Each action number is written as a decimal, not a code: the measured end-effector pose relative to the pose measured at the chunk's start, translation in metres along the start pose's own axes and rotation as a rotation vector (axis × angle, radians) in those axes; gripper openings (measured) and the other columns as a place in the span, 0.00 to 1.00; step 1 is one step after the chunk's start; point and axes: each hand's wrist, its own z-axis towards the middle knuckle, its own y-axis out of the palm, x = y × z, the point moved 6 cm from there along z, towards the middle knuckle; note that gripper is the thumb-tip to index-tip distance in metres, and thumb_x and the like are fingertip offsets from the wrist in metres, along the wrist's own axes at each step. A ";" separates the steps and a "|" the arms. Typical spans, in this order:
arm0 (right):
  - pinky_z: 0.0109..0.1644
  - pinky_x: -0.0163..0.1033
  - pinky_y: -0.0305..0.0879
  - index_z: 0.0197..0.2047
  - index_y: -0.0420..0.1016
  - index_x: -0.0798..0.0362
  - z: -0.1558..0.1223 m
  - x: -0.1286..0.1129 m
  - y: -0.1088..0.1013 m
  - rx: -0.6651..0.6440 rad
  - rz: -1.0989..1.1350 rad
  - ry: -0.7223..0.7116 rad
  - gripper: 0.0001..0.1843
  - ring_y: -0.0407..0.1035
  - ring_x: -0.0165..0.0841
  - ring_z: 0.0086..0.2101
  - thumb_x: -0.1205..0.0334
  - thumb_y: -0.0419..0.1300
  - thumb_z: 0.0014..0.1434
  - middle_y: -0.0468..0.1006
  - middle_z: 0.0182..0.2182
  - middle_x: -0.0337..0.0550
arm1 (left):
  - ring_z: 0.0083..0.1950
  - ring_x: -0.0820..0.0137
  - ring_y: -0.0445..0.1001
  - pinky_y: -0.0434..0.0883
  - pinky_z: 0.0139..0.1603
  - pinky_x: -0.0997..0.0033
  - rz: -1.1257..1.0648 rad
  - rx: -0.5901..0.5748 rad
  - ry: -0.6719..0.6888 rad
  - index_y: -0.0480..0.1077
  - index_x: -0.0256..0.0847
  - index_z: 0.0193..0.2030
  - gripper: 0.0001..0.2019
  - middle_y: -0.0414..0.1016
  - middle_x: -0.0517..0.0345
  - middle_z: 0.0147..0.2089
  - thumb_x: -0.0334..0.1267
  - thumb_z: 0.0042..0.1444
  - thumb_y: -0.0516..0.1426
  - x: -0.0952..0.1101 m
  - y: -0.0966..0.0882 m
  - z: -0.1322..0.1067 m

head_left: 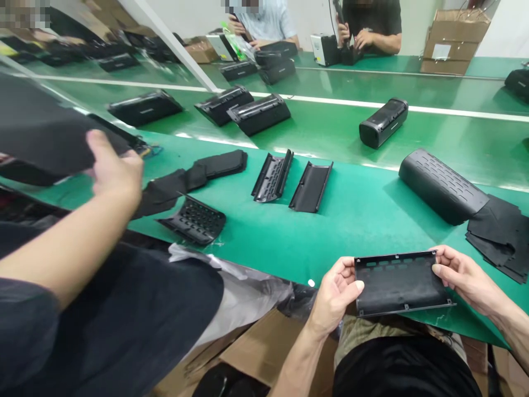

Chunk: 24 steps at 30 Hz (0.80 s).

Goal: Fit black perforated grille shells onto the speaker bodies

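At the bench's near edge, a black curved plastic shell (400, 286) is held between my two hands, its hollow inside facing me. My left hand (336, 292) grips the left end with the thumb over the rim. On the right end, my right hand (463, 275) pinches the upper corner. Slots run along the shell's far side, and small screw tabs line its edges. Right of it lie thin black sheets (500, 237) beside a closed-looking black perforated housing (442, 184). Two more shells, one slotted (273, 176) and one plain inside (312, 187), rest on the bench ahead.
On my left a co-worker's hand (115, 165) holds a large dark panel (49, 121). Near that arm are a perforated shell (194, 220) and stacked black pieces (219, 164). Black speaker-like units (384, 122) stand on the green line beyond. Cartons (454, 41) and people are across it.
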 end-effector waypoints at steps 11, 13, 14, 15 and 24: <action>0.29 0.34 0.55 0.37 0.73 0.50 -0.001 -0.003 0.003 0.012 0.018 0.006 0.23 0.55 0.27 0.27 0.47 0.78 0.51 0.66 0.29 0.33 | 0.41 0.71 0.76 0.71 0.44 0.73 -0.011 0.004 -0.025 0.75 0.41 0.47 0.26 0.80 0.55 0.43 0.46 0.45 0.77 -0.003 0.000 0.001; 0.29 0.34 0.55 0.37 0.73 0.50 -0.002 -0.004 0.004 0.012 0.024 0.007 0.22 0.56 0.28 0.27 0.48 0.78 0.51 0.67 0.30 0.34 | 0.41 0.70 0.76 0.71 0.44 0.72 -0.003 0.013 -0.029 0.75 0.40 0.47 0.26 0.80 0.55 0.43 0.46 0.44 0.77 -0.003 -0.001 0.001; 0.29 0.34 0.56 0.37 0.73 0.50 -0.002 -0.004 0.004 0.011 0.027 0.008 0.22 0.56 0.28 0.27 0.48 0.78 0.51 0.67 0.30 0.34 | 0.41 0.70 0.76 0.71 0.44 0.72 0.000 0.015 -0.030 0.75 0.40 0.47 0.26 0.80 0.54 0.43 0.46 0.44 0.77 -0.003 -0.001 0.001; 0.29 0.34 0.56 0.36 0.73 0.50 -0.002 -0.005 0.005 0.009 0.031 0.008 0.22 0.56 0.28 0.27 0.48 0.78 0.51 0.67 0.30 0.34 | 0.41 0.70 0.76 0.71 0.44 0.72 0.003 0.015 -0.031 0.75 0.40 0.47 0.26 0.80 0.54 0.43 0.46 0.44 0.77 -0.002 -0.001 0.001; 0.28 0.32 0.57 0.41 0.76 0.50 -0.001 0.004 0.001 0.032 0.111 0.026 0.30 0.57 0.26 0.25 0.36 0.78 0.52 0.65 0.26 0.32 | 0.38 0.69 0.75 0.72 0.41 0.71 -0.081 0.005 -0.054 0.76 0.39 0.51 0.25 0.80 0.53 0.41 0.50 0.51 0.74 0.000 0.003 -0.002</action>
